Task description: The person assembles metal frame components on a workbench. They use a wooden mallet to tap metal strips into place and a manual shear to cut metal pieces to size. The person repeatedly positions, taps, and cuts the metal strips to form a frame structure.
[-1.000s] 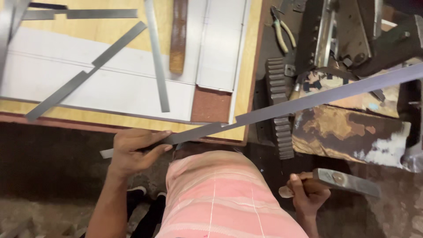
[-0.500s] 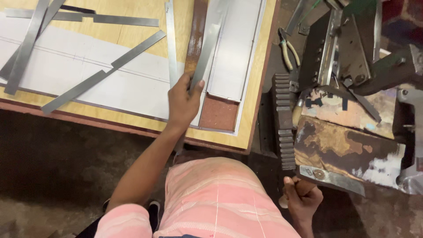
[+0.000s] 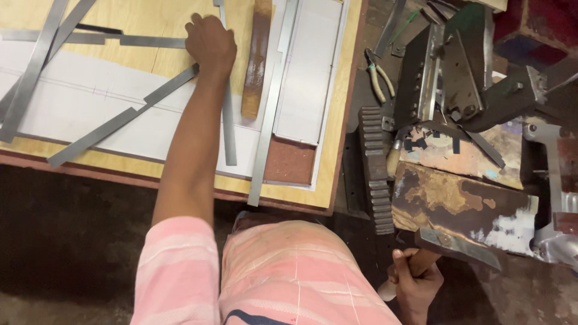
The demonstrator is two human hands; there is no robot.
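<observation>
My left hand reaches far across the plywood table. Its fingers are curled over the upper part of a narrow grey metal strip that runs toward the near edge. To its right a longer metal strip lies flat, its lower end sticking out past the table's front edge. My right hand is low at the right, shut on the wooden handle of a hammer. The steel hammer head rests at the front of a worn, rust-stained block.
Several more grey strips lie crossed over white sheets on the left. A rusty brown bar lies beside the strips. Right of the table are a toothed rack, pliers and a dark metal machine.
My left hand carried the long strip from the table's front edge onto the table, let it go, and moved farther out onto the narrow strip. My right hand keeps hold of the hammer.
</observation>
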